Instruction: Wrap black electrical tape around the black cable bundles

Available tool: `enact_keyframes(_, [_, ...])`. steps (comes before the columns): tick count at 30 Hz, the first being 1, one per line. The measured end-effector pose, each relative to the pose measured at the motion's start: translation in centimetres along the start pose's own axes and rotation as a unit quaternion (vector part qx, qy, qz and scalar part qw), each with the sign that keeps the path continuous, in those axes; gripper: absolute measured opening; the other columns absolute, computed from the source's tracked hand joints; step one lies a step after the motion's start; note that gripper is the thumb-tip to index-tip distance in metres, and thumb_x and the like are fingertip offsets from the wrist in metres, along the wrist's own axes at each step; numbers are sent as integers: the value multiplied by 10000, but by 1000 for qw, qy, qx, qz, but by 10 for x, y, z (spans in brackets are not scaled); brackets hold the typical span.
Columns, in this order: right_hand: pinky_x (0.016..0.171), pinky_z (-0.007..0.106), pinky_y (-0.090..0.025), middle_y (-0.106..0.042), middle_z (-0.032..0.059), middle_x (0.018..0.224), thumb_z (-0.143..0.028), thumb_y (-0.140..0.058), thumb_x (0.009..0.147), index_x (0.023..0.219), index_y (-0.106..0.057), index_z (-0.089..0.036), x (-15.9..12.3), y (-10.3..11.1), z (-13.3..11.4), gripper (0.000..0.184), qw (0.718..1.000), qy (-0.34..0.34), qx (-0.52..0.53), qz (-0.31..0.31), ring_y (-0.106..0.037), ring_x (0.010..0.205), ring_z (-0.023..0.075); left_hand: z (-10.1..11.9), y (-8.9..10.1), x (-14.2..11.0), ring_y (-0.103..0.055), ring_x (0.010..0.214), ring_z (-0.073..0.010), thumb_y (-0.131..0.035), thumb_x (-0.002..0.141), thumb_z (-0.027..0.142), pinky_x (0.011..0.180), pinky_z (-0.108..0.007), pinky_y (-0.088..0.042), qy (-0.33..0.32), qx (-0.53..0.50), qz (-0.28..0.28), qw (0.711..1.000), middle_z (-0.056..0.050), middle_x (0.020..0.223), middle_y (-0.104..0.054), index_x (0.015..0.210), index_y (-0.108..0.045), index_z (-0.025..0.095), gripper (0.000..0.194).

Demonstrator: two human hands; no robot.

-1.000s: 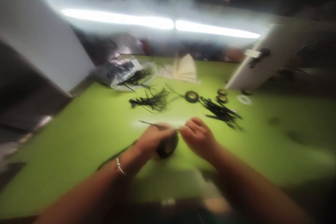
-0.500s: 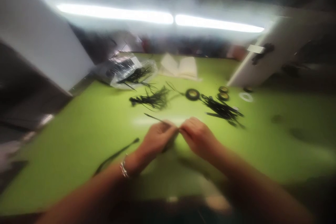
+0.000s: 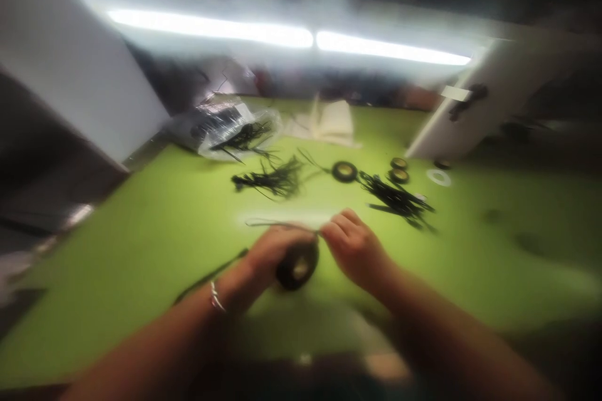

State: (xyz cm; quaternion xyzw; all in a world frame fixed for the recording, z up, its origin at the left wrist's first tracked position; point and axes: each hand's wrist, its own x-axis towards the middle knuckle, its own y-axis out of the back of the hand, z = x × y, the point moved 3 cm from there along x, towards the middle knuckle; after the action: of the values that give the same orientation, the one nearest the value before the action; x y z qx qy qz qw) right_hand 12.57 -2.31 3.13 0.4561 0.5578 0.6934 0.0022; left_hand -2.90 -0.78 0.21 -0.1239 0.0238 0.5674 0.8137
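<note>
My left hand (image 3: 275,249) is closed around a roll of black tape (image 3: 297,266), whose pale core faces me. Across the top of that hand runs a thin dark cable (image 3: 277,223), its looped end sticking out to the left. My right hand (image 3: 348,241) pinches the cable's other end, close to the left fingertips. Whether tape is wound on the cable there is too blurred to tell. Beside my left forearm a dark cable (image 3: 207,277) lies on the green table (image 3: 117,263).
Beyond my hands lie a bundle of thin black wires (image 3: 270,178), another tape roll (image 3: 345,171) and a bundle of black cables (image 3: 397,200). Small tape rolls (image 3: 399,174) and a white ring (image 3: 438,177) are further right. A clear plastic bag (image 3: 226,128) sits at back left, near papers (image 3: 333,122).
My left hand has turned, bringing the tape roll into view below it. The cable's free end has swung lower and now shows a loop. My right hand stays close by.
</note>
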Motion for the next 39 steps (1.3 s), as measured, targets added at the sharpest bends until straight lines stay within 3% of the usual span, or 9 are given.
enact_keyframes(6, [669,296,-395,-483,23,667,-84,-447,907,791,-556,-180,-2,5,2,186,998,50,-26,21,-404,685,174,10,-1,-5,-508,648,-167,-668,659,265,634,-288,-409,13,-23,-3,1000,-12,571,-542,552,-608,142,174])
enact_keyframes(10, [651,296,-385,-463,15,643,-62,-456,891,760,-548,-183,-3,0,-1,201,997,61,-33,23,-385,655,170,5,-1,-6,-462,617,-127,-679,716,331,618,-264,-395,0,-29,9,1000,-1,616,-528,583,-565,145,255])
enact_keyframes(15, [607,296,-355,-431,9,609,-61,-471,851,665,-476,-201,-3,-4,-1,232,1000,-11,19,22,-372,644,172,-5,0,-3,-424,549,-101,-674,740,392,535,-242,-349,14,18,29,999,24,590,-493,616,-555,146,299])
enact_keyframes(19, [683,304,-398,-552,41,769,-160,-518,859,870,-538,-172,-2,-2,3,26,991,-81,105,-29,-460,741,181,-1,1,-2,-515,593,-136,-624,781,386,580,-262,-403,-42,135,60,988,-8,646,-596,673,-642,153,257])
enact_keyframes(23, [635,306,-369,-560,47,713,-122,-406,895,809,-547,-177,-3,-4,2,174,991,-69,73,-86,-453,685,184,8,-3,-3,-586,739,-177,-631,796,372,732,-284,-445,-154,245,94,953,-44,758,-666,689,-667,170,232])
enact_keyframes(25, [602,301,-348,-533,40,658,-84,-380,879,727,-517,-189,-3,-4,1,230,993,-57,62,-85,-432,645,181,9,-5,-4,-587,744,-178,-618,811,385,739,-286,-446,-157,253,98,950,-47,756,-664,693,-666,171,249])
enact_keyframes(29, [603,294,-361,-519,30,638,-103,-400,889,685,-478,-203,-1,-2,2,241,993,-70,75,-57,-436,643,179,9,-7,-5,-566,714,-167,-596,826,414,699,-277,-439,-107,230,79,964,-43,727,-637,682,-660,162,297])
enact_keyframes(34, [646,303,-392,-557,36,704,-126,-480,871,745,-513,-197,-5,-6,7,149,990,-117,81,5,-470,687,182,-4,-12,-2,-539,584,-134,-723,719,360,583,-257,-418,-32,79,31,996,-5,658,-613,904,-677,170,269])
enact_keyframes(39, [676,319,-395,-553,42,742,-111,-479,869,799,-510,-195,-8,-14,10,114,987,-130,94,20,-458,737,194,-8,-14,0,-516,550,-133,-687,736,306,550,-259,-382,-32,25,10,999,0,576,-587,799,-710,163,158])
